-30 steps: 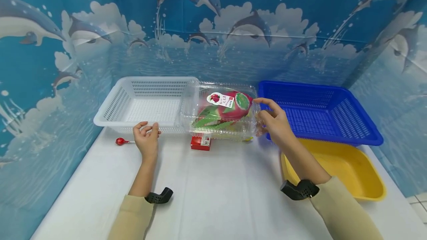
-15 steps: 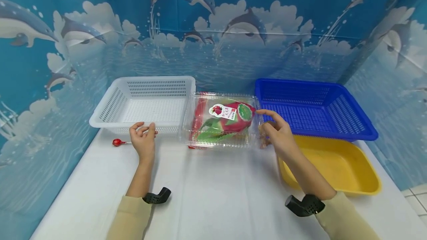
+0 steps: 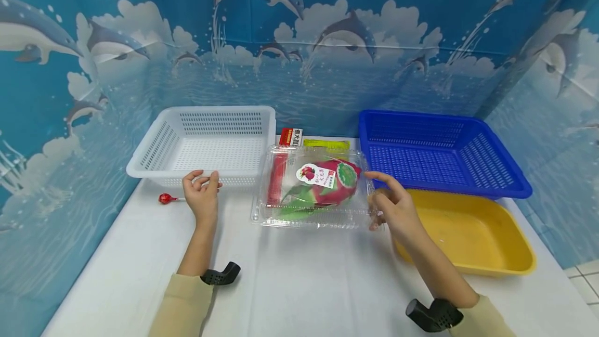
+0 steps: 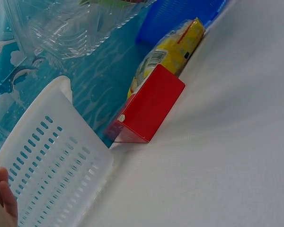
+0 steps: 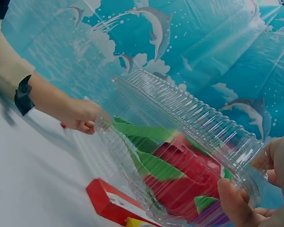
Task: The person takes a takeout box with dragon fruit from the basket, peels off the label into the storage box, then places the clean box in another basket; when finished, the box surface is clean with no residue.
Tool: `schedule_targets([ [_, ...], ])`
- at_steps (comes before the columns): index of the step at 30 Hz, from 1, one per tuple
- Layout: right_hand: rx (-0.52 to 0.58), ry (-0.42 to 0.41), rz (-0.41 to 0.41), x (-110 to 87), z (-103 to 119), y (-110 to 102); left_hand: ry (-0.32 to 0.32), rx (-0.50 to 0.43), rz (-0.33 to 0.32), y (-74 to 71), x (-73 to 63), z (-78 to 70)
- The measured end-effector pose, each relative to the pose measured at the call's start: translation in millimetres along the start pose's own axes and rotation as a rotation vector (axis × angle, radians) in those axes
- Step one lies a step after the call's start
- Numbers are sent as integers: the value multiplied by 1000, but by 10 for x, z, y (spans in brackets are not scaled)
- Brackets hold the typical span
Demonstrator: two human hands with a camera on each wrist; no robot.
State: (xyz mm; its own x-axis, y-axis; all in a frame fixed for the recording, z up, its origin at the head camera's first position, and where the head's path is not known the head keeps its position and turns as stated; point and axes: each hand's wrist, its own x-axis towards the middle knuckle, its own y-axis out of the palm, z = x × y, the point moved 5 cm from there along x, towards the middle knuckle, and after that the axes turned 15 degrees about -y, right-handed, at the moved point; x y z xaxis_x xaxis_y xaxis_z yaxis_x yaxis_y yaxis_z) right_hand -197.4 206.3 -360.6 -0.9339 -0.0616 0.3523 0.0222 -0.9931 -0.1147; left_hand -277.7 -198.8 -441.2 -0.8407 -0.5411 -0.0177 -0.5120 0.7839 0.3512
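White cloth [image 3: 304,280] lies beneath the right hand [image 3: 398,207], which pinches one edge of a raised clear fruit box [image 3: 314,187], and the left hand [image 3: 202,195], its grip on the white basket [image 3: 196,156] impossible to tell, with a red carton [image 3: 285,138] and yellow packet [image 3: 326,144] beyond.

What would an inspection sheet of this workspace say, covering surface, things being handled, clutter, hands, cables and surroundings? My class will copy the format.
Surface: white tabletop, faint creases.
Job's things: clear container, raised above the table, dragon fruit inside; white basket.
Clutter: red box and yellow packet between the white and blue baskets; blue basket; yellow tub in front of it; red lollipop before the white basket.
Hands: right hand pinches the container's edge; left hand at the white basket's front rim, grip unclear.
Cables: nothing seen.
Surroundings: dolphin-print backdrop; floor tiles at right.
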Motion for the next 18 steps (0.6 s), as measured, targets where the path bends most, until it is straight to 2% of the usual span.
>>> schedule_targets([
  [8,26,-5,-22,-200,-81,2,-4,-5,3,1,-11,-11],
  [18,64,-98,-60,-406,-266,46,-4,9,0,15,-24,-26],
])
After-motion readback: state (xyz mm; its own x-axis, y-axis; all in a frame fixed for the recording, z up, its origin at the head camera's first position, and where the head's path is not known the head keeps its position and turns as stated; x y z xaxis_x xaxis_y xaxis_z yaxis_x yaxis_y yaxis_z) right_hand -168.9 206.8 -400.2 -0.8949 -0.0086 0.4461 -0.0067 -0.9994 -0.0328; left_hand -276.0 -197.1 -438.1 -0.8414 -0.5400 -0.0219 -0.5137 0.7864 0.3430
